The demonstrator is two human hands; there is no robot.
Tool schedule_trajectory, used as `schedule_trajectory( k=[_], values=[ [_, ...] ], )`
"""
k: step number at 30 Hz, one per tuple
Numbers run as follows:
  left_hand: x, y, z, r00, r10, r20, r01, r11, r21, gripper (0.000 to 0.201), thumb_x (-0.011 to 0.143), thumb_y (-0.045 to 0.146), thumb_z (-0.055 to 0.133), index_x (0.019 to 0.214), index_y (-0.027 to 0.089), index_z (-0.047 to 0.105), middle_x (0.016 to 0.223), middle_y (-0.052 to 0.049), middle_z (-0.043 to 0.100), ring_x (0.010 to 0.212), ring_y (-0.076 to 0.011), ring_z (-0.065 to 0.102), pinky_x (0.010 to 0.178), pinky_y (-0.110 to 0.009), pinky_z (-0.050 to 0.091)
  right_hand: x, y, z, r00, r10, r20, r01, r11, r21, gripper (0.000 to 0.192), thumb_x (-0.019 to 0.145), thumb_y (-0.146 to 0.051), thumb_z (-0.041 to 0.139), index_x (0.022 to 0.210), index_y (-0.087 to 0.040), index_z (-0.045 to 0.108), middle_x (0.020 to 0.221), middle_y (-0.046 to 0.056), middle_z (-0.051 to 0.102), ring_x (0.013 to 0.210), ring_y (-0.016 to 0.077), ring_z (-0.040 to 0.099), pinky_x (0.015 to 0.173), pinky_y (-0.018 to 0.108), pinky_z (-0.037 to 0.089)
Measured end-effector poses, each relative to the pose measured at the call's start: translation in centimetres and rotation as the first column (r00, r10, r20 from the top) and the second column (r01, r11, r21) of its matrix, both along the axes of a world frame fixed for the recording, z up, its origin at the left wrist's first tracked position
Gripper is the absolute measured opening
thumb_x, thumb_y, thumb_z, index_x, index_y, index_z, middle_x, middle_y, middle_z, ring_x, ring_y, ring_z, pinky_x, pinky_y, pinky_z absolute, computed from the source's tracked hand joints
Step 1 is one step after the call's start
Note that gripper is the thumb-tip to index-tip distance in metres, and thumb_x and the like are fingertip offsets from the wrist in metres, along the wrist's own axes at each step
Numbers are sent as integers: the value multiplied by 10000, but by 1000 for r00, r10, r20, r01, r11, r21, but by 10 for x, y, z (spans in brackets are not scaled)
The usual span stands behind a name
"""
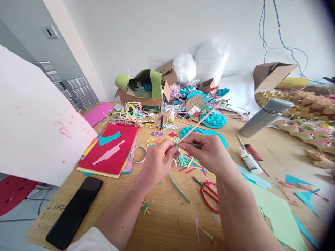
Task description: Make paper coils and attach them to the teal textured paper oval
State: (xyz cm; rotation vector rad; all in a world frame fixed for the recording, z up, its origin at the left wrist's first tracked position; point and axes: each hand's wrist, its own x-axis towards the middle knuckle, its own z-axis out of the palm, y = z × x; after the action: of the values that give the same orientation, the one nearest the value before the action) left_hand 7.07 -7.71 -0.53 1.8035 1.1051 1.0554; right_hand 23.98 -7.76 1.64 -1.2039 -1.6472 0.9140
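My left hand [158, 157] pinches the lower end of a thin wooden stick [200, 121], which slants up to the right above the table. At the same end, the fingers of my right hand [205, 150] are closed on a narrow green strip [196, 145], and the two hands nearly touch. Below them a curved pale green strip [180, 188] shows; I cannot tell whether it joins the held one. Red-handled scissors [209, 195] lie partly behind my right forearm. Paper fish cutouts [157, 134] and small mint beads [180, 160] lie just beyond my hands.
A black phone [74, 212] lies at the left edge beside stacked coloured paper [110, 153] and a tape roll [138, 154]. To the right are a grey flask [264, 116], a white glue bottle [250, 161] and green paper [277, 216]. Boxes and craft scraps line the wall.
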Motion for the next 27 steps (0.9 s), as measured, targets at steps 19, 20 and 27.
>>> schedule_trajectory(
  k=[19, 20, 27],
  values=[
    [-15, 15, 6, 673, -184, 717, 689, 510, -515, 246, 717, 332, 748, 780, 96, 726, 488, -5, 582, 298, 6, 262, 313, -176, 99, 6, -2, 6, 962, 165, -215, -192, 976, -108, 281, 671, -415, 817, 687, -148, 731, 664, 61, 708, 596, 161, 602, 555, 277, 459],
    [-14, 15, 5, 650, -177, 739, 711, 484, -510, 244, 707, 326, 755, 779, 95, 728, 481, -4, 578, 291, 5, 272, 307, -173, 110, 6, -2, 6, 960, 167, -224, -194, 975, -105, 275, 670, -406, 820, 683, -147, 729, 658, 56, 702, 589, 152, 593, 549, 270, 451],
    [-9, 15, 2, 819, -208, 535, 501, 714, -489, 331, 791, 428, 693, 905, 120, 656, 712, -71, 713, 508, -125, 635, 430, -192, 430, 5, 4, 0, 989, 89, -122, -100, 991, -89, 248, 708, -380, 781, 698, -140, 721, 660, 35, 668, 591, 132, 553, 546, 256, 419]
  ],
)
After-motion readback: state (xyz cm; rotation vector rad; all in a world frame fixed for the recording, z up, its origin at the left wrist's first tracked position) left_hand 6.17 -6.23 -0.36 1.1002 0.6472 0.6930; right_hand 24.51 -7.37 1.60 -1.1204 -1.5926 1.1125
